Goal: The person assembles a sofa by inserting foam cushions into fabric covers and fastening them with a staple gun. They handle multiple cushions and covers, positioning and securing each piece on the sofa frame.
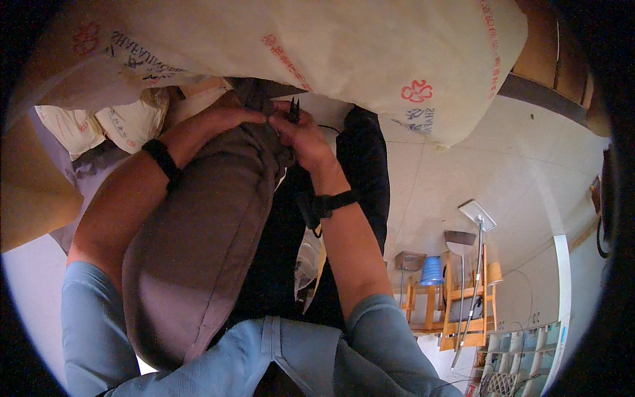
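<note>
A long, stuffed brown cushion (205, 225) lies along my lap and left forearm, with a seam running down its side. At its far end my left hand (238, 114) is closed on the bunched brown fabric. Right beside it, my right hand (301, 135) is closed around small black thread snips (295, 109), whose pointed tips stick up past the fingers. The fingers of this hand also meet the edge of the fabric. What lies exactly between the fingertips is too dark to make out.
A big cream bag (357, 53) with red print hangs over the far side, close above my hands. Smaller cream bags (126, 122) lie at the left. On the floor to the right are a wooden chair (469, 304), a blue basket (431, 270), a dustpan (460, 239) and a mop (477, 215).
</note>
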The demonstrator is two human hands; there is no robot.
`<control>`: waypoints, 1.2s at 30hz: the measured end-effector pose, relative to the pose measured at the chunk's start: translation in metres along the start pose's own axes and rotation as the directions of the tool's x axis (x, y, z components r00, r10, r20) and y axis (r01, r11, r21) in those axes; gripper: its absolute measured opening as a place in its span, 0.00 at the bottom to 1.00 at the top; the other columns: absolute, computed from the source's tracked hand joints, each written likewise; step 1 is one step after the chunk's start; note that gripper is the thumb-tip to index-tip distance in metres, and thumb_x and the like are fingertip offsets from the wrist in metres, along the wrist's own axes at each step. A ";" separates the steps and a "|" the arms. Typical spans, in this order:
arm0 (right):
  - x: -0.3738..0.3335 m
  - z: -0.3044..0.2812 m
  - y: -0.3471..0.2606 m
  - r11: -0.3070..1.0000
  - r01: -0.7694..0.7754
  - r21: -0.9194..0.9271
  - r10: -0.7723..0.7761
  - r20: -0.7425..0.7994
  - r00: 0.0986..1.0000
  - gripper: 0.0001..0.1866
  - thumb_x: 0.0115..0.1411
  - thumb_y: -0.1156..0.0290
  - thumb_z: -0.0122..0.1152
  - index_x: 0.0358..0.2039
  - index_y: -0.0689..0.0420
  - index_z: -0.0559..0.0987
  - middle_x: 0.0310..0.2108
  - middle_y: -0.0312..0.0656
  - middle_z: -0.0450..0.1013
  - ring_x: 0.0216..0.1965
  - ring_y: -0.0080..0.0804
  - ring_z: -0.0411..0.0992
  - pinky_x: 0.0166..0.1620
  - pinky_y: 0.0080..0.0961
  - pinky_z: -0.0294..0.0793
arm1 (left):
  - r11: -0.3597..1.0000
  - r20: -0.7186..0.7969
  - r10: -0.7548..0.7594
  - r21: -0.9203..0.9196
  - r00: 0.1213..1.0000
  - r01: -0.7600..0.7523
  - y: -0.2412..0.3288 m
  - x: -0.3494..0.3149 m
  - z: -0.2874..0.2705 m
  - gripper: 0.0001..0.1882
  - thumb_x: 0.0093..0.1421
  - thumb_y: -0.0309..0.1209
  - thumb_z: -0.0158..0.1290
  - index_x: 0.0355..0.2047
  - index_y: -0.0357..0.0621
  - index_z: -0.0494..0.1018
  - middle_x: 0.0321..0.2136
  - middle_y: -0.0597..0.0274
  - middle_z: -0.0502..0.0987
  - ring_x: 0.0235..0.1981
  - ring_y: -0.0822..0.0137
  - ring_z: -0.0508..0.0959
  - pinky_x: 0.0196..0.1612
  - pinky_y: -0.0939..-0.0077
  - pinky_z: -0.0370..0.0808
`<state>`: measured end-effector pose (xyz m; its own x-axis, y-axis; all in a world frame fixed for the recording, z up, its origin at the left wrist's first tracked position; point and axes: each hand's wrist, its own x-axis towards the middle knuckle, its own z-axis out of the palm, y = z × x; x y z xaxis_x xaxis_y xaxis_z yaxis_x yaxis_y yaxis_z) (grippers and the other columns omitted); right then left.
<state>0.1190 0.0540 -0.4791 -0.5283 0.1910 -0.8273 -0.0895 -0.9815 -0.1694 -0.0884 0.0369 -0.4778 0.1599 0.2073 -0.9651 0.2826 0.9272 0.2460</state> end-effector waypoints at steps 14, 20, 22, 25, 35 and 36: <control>0.028 0.002 0.024 0.964 0.161 -0.213 -0.188 -0.113 0.976 0.10 0.56 0.66 0.58 0.35 0.58 0.73 0.23 0.31 0.67 0.22 0.18 0.60 0.23 0.19 0.59 | 0.953 -0.180 0.084 0.300 0.980 -0.027 -0.007 0.014 0.009 0.42 0.36 0.42 0.61 0.51 0.29 0.64 0.46 0.46 0.71 0.48 0.57 0.71 0.50 0.73 0.68; -0.009 0.000 -0.002 0.981 0.046 -0.186 -0.072 -0.137 0.988 0.18 0.62 0.56 0.48 0.39 0.60 0.73 0.30 0.35 0.68 0.29 0.21 0.62 0.32 0.20 0.63 | 0.988 -0.192 0.045 0.151 0.980 -0.016 -0.020 0.012 0.004 0.34 0.36 0.35 0.61 0.45 0.30 0.69 0.43 0.50 0.74 0.45 0.58 0.73 0.48 0.71 0.68; -0.016 -0.003 -0.004 0.994 -0.043 -0.103 0.036 -0.065 0.997 0.22 0.64 0.53 0.44 0.42 0.61 0.72 0.34 0.37 0.69 0.33 0.22 0.63 0.38 0.21 0.64 | 0.992 -0.127 -0.038 0.117 0.991 0.053 -0.002 0.005 0.005 0.29 0.38 0.29 0.60 0.44 0.39 0.71 0.44 0.56 0.74 0.47 0.60 0.72 0.53 0.70 0.66; -0.015 -0.016 0.017 0.966 0.028 -0.257 -0.019 0.039 0.999 0.25 0.65 0.51 0.41 0.45 0.62 0.70 0.39 0.39 0.69 0.39 0.26 0.64 0.45 0.23 0.64 | 0.995 -0.141 0.012 0.104 0.990 0.003 -0.005 0.003 0.002 0.29 0.39 0.30 0.61 0.45 0.38 0.71 0.44 0.56 0.74 0.47 0.59 0.72 0.53 0.69 0.66; -0.035 -0.005 0.017 0.830 0.129 -0.543 -0.177 -0.036 0.984 0.17 0.64 0.59 0.45 0.42 0.62 0.70 0.35 0.55 0.72 0.38 0.46 0.71 0.42 0.31 0.67 | 0.996 -0.125 -0.001 0.093 0.992 0.013 -0.010 0.008 0.003 0.34 0.36 0.35 0.64 0.46 0.34 0.70 0.43 0.54 0.74 0.45 0.61 0.72 0.50 0.72 0.67; -0.035 -0.005 0.017 0.819 0.148 -0.554 -0.204 -0.040 0.978 0.16 0.64 0.61 0.46 0.42 0.62 0.70 0.34 0.57 0.72 0.37 0.48 0.71 0.41 0.32 0.68 | 0.997 -0.101 -0.030 0.063 0.994 0.037 -0.009 0.007 0.002 0.33 0.38 0.33 0.63 0.47 0.35 0.70 0.44 0.55 0.74 0.46 0.61 0.72 0.50 0.70 0.68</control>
<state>0.1403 0.0306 -0.4553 -0.4644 0.3873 -0.7965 0.3166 -0.7673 -0.5577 -0.0874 0.0296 -0.4864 0.0548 0.2098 -0.9762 0.3473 0.9126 0.2157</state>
